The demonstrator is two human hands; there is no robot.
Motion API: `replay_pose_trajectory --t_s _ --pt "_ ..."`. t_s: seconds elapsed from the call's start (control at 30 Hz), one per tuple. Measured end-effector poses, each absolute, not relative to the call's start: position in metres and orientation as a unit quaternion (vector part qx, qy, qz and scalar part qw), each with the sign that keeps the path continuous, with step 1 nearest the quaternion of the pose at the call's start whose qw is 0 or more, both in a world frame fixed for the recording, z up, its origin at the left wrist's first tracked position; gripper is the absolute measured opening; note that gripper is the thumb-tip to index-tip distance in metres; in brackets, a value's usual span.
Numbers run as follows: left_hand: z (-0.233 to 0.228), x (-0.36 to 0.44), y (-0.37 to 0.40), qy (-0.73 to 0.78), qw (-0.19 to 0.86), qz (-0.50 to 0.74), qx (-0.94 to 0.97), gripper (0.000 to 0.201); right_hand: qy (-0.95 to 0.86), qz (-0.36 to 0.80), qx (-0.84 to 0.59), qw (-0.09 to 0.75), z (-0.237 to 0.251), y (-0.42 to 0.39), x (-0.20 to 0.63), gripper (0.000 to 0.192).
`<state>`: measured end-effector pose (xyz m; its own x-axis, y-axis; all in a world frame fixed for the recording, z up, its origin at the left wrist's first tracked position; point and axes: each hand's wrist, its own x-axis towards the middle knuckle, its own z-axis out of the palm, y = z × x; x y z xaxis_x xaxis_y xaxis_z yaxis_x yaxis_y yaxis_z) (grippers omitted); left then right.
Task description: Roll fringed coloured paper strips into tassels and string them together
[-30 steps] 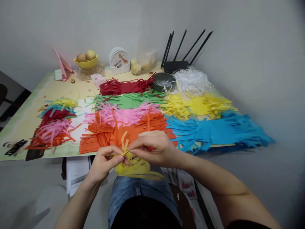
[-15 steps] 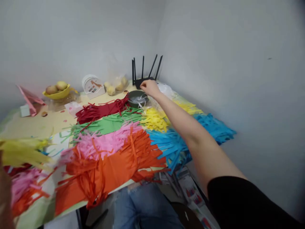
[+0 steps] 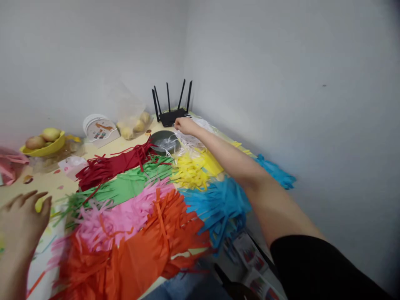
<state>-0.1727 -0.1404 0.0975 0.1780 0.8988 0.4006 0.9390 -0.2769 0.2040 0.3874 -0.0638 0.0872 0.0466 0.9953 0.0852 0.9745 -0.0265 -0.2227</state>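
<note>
My right hand (image 3: 185,126) reaches over the far side of the table, its fingers closed in a pinch on thin white string (image 3: 189,143). Loose strands lie below and beside it, and some trail into a dark round bowl (image 3: 165,141). At the left edge my left hand (image 3: 25,223) hovers over the table with its thumb and fingers apart. A bit of yellow shows between them, apparently not gripped. Fringed strips lie between the hands: red (image 3: 120,164), green (image 3: 125,186), pink (image 3: 125,214), orange (image 3: 140,254), yellow (image 3: 193,168) and blue (image 3: 218,204).
A black router (image 3: 171,116) with upright antennas stands in the corner by the wall (image 3: 281,83). Along the back are a yellow fruit bowl (image 3: 43,149), a white holder (image 3: 100,130) and a plastic bag (image 3: 133,121) of yellow fruit. Printed papers (image 3: 250,252) lie below the table.
The view has shifted right and downward. My left hand has come into view, and the yellow fringe beside it has mostly left sight. My right hand stays near the router, slightly lower.
</note>
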Motion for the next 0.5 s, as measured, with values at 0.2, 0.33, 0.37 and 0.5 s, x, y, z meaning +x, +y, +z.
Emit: replay_pose_trajectory --t_s 0.2,0.33,0.37,0.5 --pt "0.127 -0.006 -0.114 -0.450 0.105 -0.265 -0.846 0.029 -0.723 0.075 -0.679 0.103 0.081 -0.072 0.374 0.024" --pt "0.127 0.075 -0.108 -0.438 0.053 -0.233 -0.867 0.029 -0.711 0.090 -0.692 0.085 0.062 -0.071 0.353 0.022" --pt "0.127 0.086 -0.106 -0.442 0.037 -0.230 -0.866 0.028 -0.706 0.093 -0.696 0.089 0.063 -0.070 0.355 0.019" --pt "0.137 0.104 -0.092 -0.458 -0.041 -0.261 -0.849 0.023 -0.689 0.091 -0.707 0.134 0.093 -0.064 0.388 0.013"
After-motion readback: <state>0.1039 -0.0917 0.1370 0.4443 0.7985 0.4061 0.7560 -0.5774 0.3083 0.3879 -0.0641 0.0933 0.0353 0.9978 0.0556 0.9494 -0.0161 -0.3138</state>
